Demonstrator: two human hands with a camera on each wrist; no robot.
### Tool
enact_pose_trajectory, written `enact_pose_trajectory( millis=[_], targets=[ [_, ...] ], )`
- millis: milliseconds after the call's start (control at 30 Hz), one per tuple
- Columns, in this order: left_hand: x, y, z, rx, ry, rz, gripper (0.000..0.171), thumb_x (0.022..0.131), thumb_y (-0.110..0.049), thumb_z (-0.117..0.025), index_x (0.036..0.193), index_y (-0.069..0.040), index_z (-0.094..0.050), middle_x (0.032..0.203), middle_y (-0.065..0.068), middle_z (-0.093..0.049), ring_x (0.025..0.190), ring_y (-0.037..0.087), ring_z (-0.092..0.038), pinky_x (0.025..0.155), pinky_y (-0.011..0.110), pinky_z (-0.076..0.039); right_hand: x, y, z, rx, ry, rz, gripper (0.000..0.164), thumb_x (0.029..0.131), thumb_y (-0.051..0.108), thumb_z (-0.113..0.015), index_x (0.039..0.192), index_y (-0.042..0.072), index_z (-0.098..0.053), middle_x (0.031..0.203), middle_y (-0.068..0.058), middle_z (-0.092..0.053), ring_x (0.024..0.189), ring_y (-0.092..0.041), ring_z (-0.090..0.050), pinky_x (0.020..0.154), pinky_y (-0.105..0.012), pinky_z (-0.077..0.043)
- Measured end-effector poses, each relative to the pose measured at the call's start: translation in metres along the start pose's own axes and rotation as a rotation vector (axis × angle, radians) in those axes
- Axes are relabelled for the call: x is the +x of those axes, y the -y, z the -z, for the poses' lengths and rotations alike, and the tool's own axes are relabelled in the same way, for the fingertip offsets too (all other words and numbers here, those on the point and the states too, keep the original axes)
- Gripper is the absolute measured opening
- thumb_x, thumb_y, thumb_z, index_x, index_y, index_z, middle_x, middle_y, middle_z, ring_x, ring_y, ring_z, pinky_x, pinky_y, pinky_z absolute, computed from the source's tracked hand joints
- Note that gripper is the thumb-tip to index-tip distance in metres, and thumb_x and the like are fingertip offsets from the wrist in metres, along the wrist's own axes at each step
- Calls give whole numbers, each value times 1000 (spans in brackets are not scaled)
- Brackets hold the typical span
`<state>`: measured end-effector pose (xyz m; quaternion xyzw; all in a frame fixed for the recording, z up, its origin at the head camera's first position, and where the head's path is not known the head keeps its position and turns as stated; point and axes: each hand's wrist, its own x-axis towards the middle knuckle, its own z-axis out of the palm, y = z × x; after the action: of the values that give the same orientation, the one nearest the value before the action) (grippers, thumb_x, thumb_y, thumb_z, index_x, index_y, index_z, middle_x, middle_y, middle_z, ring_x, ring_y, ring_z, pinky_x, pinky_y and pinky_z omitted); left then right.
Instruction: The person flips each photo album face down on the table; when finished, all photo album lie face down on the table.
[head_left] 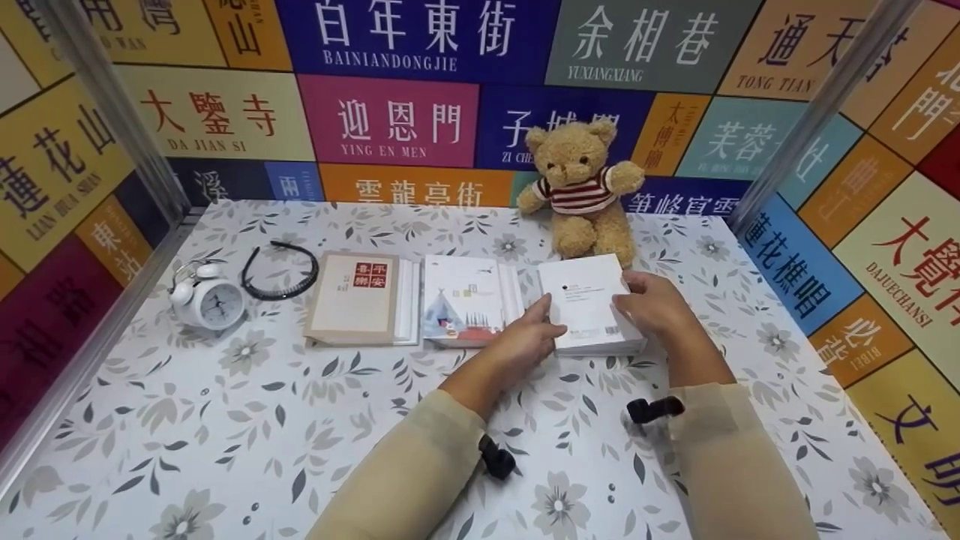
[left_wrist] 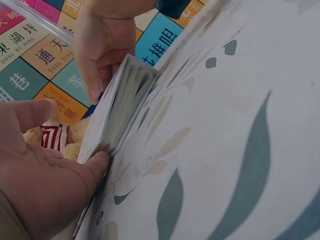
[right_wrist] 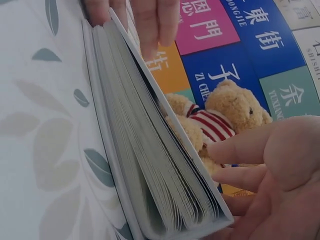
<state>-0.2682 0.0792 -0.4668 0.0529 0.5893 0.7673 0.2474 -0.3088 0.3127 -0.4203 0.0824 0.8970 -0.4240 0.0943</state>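
In the head view, a thick white book [head_left: 589, 300], barcode on its upward cover, lies on the flowered tabletop. My left hand [head_left: 525, 334] is at its left edge, fingers mostly straight and thumb by the near corner. On the opposite side, my right hand [head_left: 652, 304] touches the right edge with extended fingers. The right wrist view shows the book's page block [right_wrist: 150, 140] from the side, slightly fanned, with the right hand [right_wrist: 280, 170] beside one corner. In the left wrist view, the left hand's thumb [left_wrist: 97, 162] touches the book's edge.
Left of the white book lie a book with a tent picture [head_left: 465, 300] and a beige-covered book [head_left: 352, 300]. A black headband [head_left: 283, 289] and a white alarm clock [head_left: 214, 302] are farther left. A teddy bear [head_left: 577, 187] sits behind, against the printed wall [head_left: 405, 124].
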Motion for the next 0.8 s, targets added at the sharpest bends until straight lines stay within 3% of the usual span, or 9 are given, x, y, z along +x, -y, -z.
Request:
enact_pose_trajectory(
  millis=[167,267,400,567,800],
  targets=[
    [-4,-10,0,41,-64,-56,81,102,-10,-57,173,-12,-17,182,10,-10,170,27,-8,139,39,-11,-7,13,-9,72,-161,127,61,106,20,-61,162,1,-44,166,-19,-49,156,-38,-45,131,-50,-36],
    [-8,-17,4,38,-112,-98,79,102,-9,-57,172,-12,-20,182,9,-12,170,28,-9,139,43,-14,-10,22,-20,132,-198,208,56,106,18,-63,158,1,-50,161,-17,-56,152,-34,-51,128,-47,-42],
    [-15,-24,20,3,-165,-178,78,103,-6,-56,171,-7,-21,181,13,-15,170,31,-11,139,46,-15,-8,33,-42,255,-155,272,55,105,16,-65,157,4,-52,153,-18,-62,144,-32,-60,120,-39,-51],
    [-26,-32,54,46,-248,-222,76,104,-7,-57,171,-6,-21,181,13,-18,169,31,-14,138,52,-20,1,45,-74,389,-51,296,58,104,11,-65,160,4,-48,151,-25,-61,138,-33,-63,106,-25,-56],
    [-46,-47,102,99,-355,-266,75,104,-2,-56,171,-5,-22,180,12,-24,169,29,-18,139,42,-19,2,70,-107,470,53,262,59,105,12,-66,161,9,-48,154,-22,-59,139,-30,-62,115,-39,-55]
  ],
)
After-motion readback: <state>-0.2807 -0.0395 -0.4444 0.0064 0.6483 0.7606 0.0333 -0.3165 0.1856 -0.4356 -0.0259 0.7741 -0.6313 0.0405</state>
